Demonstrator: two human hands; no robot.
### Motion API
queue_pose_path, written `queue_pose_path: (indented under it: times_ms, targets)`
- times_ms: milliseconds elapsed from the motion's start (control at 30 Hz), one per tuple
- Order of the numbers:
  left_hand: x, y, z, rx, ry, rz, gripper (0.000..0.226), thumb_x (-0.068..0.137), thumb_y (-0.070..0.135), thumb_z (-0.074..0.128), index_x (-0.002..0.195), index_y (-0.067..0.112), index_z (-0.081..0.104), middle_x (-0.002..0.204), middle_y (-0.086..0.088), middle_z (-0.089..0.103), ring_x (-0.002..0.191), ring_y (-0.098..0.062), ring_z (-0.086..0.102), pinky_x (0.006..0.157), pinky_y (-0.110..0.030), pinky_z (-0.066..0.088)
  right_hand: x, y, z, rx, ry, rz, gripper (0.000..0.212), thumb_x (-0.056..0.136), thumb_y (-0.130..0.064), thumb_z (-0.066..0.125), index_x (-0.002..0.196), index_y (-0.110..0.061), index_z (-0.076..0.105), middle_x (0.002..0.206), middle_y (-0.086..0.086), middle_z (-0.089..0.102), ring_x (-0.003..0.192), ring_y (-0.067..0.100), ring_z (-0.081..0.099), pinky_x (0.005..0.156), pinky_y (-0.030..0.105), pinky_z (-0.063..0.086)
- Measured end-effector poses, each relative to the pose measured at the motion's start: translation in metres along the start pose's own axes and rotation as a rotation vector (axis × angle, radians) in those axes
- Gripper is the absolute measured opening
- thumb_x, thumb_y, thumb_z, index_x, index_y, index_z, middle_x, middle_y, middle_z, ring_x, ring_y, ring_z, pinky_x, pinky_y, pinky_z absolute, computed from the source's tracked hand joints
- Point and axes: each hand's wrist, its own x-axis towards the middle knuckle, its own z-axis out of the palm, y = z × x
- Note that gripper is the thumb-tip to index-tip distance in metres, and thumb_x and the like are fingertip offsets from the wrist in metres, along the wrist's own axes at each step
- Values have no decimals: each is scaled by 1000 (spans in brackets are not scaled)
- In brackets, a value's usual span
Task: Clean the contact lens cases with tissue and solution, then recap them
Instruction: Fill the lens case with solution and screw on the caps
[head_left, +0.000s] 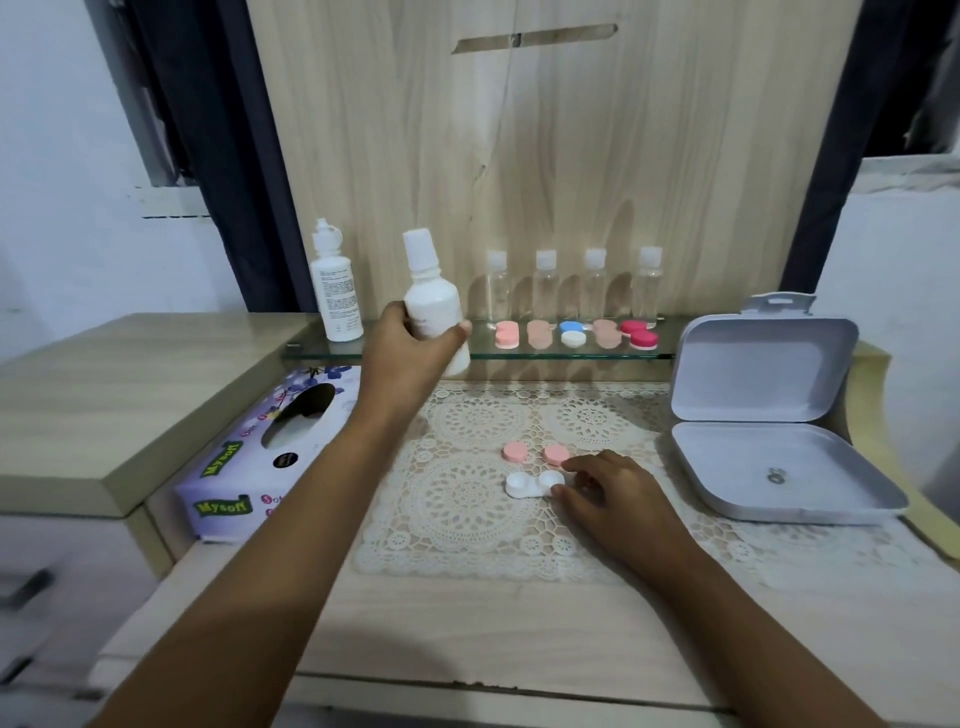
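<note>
My left hand (410, 353) grips a white capped solution bottle (431, 296), held upright just above the glass shelf (571, 355). On the lace mat (467, 499) lies an uncapped white lens case (532, 484). My right hand (608, 491) rests on the mat with its fingertips pinching the case's right end. Two pink caps (516, 452) (556, 453) lie just behind the case. A purple tissue box (270, 457) sits at the left of the mat.
A second white bottle (336, 291) stands at the shelf's left. Several clear small bottles (571, 283) line the back, with several capped lens cases (571, 333) before them. An open white hinged box (769, 421) sits at the right. A raised wooden ledge (104, 395) is left.
</note>
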Motion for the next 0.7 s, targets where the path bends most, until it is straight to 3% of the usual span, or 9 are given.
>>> queue_pose_path:
  times_ms: [100,233,367,467,600,700]
  targets:
    - [-27,-20,0,2,-77,-31,47,80,32,71,120,18,51,109,3,60,96,-14,59,79,-32,49,0,-1,-1,0,-11,-1,33,84,-35,62,114,-22,64,87,-11,52,92,14,53,82,34,44]
    - [-45,-53,4,62,-157,-87,41,80,29,71,114,21,50,106,4,59,86,-7,58,62,-22,48,0,-1,-1,0,-15,14,33,85,-34,61,114,-20,64,87,-9,52,93,16,53,84,34,43]
    - [-51,-76,8,156,-168,-101,41,79,30,72,113,19,52,103,7,58,91,-11,57,73,-24,42,1,-1,1,6,-2,32,33,85,-36,60,114,-20,64,91,-6,57,95,16,54,85,35,44]
    - [-52,-81,10,134,-172,-112,42,80,30,72,115,17,53,102,7,58,92,-10,56,68,-19,40,3,-1,3,40,42,61,31,88,-37,57,113,-20,64,94,-3,61,89,12,54,79,28,42]
    - [-52,-84,11,112,-199,-105,39,81,29,71,113,22,50,101,11,57,84,2,53,64,-9,37,10,-6,-2,68,69,45,32,90,-38,54,116,-21,62,103,0,60,84,7,52,73,24,39]
    - [-52,-86,11,107,-208,-104,40,81,31,71,114,23,49,102,11,58,88,-4,55,69,-16,39,26,-26,-12,98,83,-35,32,90,-37,54,115,-18,61,98,-1,61,85,10,57,72,24,41]
